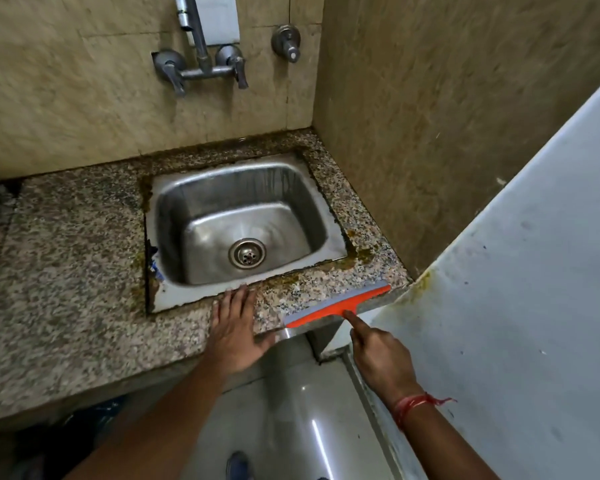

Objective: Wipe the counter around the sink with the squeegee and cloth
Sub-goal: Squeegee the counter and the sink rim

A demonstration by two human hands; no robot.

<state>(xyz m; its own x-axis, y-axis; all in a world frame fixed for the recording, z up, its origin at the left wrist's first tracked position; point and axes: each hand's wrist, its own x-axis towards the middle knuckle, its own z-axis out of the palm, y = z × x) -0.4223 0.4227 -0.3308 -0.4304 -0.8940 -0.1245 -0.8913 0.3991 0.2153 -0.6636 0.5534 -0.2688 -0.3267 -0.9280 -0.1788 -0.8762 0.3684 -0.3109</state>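
Observation:
An orange squeegee with a grey blade lies along the front edge of the speckled granite counter, right of the steel sink. My right hand grips its handle from below the counter edge, index finger stretched along it. My left hand rests flat on the counter in front of the sink, fingers spread, holding nothing. Yellow-brown grime rings the sink rim. No cloth is in view.
A wall-mounted tap with two levers hangs above the sink, and a separate valve sits to its right. Tiled walls close the back and right. A white panel stands at the right. Grey floor lies below.

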